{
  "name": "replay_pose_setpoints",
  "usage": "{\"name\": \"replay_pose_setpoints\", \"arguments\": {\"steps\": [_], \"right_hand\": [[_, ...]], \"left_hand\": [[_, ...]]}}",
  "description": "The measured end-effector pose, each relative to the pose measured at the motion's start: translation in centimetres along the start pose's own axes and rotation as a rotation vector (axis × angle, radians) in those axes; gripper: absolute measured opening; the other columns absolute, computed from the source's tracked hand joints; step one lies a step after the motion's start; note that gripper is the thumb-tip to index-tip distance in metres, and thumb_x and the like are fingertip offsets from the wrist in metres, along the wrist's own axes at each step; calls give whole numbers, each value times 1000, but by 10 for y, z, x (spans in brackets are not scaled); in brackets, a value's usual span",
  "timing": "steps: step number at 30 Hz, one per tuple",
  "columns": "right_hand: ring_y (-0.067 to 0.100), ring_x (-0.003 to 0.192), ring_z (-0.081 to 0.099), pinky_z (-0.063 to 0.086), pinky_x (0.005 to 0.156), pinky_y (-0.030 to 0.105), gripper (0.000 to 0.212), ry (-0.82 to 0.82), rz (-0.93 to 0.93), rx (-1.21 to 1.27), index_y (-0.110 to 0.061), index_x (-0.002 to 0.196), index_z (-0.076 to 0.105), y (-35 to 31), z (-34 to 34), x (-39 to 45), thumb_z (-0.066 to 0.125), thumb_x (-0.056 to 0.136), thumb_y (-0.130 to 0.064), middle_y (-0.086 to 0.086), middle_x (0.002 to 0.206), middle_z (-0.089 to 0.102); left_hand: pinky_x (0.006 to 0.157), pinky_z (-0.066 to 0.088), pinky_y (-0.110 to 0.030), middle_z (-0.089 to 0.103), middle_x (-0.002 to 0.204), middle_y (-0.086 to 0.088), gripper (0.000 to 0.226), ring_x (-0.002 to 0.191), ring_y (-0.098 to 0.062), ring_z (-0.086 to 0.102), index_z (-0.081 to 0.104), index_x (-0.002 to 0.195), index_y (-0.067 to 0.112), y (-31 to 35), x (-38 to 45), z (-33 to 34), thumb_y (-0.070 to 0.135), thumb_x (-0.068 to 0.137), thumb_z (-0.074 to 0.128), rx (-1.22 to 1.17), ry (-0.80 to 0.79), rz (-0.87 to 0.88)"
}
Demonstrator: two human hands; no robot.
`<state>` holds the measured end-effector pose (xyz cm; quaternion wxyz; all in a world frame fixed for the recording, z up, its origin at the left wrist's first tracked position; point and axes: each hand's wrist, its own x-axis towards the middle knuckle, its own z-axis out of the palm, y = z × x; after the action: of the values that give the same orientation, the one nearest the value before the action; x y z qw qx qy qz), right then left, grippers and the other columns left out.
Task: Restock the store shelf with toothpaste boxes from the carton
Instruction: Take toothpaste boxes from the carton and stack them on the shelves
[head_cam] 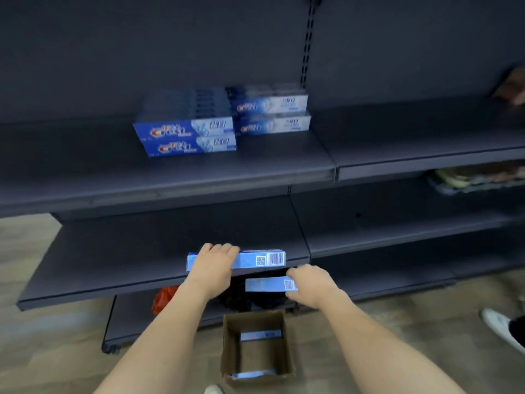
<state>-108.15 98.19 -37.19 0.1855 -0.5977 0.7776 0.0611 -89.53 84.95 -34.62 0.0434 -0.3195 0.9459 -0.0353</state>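
Dark store shelf (pixel 176 166) carries four stacked toothpaste boxes (pixel 221 120); floor carton (pixel 255 345) holds two more, blurred. Left hand (pixel 211 268) grips one box (pixel 255 258), right hand (pixel 311 282) pinches another box (pixel 267 284), both above the carton.

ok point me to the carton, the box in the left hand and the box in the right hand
carton (pixel 230 345): head view, left inner wall
box in the left hand (pixel 250 259): head view, its blue upper face
box in the right hand (pixel 264 285): head view, its pale blue face
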Motion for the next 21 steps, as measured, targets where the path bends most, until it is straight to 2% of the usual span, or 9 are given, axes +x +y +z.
{"name": "replay_pose_setpoints", "arguments": {"steps": [2, 5, 8, 14, 18, 21], "right_hand": [[27, 100, 56, 42, 76, 32, 36, 37, -48, 48, -17, 114, 57, 6, -23, -3, 55, 85, -39, 5, 106, 60], [23, 81, 55, 42, 66, 31, 30, 98, -105, 115, -17, 98, 61, 12, -61, -5, 58, 82, -42, 1, 86, 58], [18, 73, 51, 40, 62, 28, 27, 223, -161, 120, -21, 97, 62, 14, -100, -4, 59, 82, -44, -4, 77, 56], [14, 71, 54, 44, 66, 28, 30, 416, -193, 102, -26, 99, 64, 17, -168, 1, 59, 82, -49, -7, 76, 62], [12, 66, 50, 41, 59, 26, 30, 407, -235, 44, -26, 99, 64, 17, -193, 7, 58, 82, -50, -11, 67, 54], [13, 63, 51, 45, 60, 30, 29, 415, -262, 54, -25, 92, 65, 14, -203, 11, 58, 81, -50, -6, 65, 57]], "left_hand": [[100, 29, -29, 48, 134, 2, 51, 118, -19, 48, 37, 139, 18, -6, 5, -24, 14, 89, 45, 19, 50, 31], [100, 29, -29, 47, 136, 4, 51, 120, -19, 47, 36, 140, 19, -18, 12, -63, 16, 90, 44, 67, 120, 32], [100, 30, -31, 48, 137, 1, 51, 122, -21, 48, 38, 140, 17, -35, 18, -99, 15, 89, 46, 88, 209, -13], [99, 31, -33, 50, 136, -2, 51, 121, -24, 49, 41, 138, 14, -73, 26, -154, 13, 89, 49, 108, 329, -161], [100, 30, -32, 52, 135, -1, 48, 120, -23, 50, 42, 137, 15, -94, 32, -170, 14, 89, 49, 139, 330, -201], [100, 29, -31, 49, 137, 0, 46, 122, -21, 48, 40, 138, 16, -103, 37, -177, 18, 92, 48, 167, 334, -229]]}}
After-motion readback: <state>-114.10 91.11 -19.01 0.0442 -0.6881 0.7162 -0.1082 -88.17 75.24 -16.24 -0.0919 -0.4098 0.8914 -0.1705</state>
